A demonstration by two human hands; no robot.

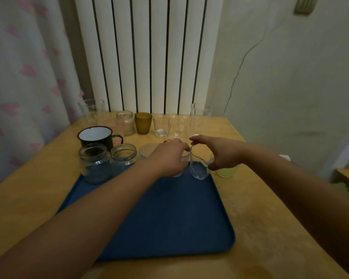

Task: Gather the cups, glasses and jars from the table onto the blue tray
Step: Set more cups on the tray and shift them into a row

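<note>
Under my right hand (220,153) a clear glass (199,166) stands upright at the far right corner of the tray (169,218), its long axis vertical, rim just below my thumb and fingers. I pinch that rim from the right side, fingers curled close, so this hand grasps the glass. My left hand (169,158) sits just to its left, touching or nearly touching it, curled down over a second glass (181,164); I think it grips that one, but the hand hides most of it. Beyond my right wrist a green cup (228,172) waits off the tray, nearest that hand. Two jars (109,160) stand left of my left hand.
</note>
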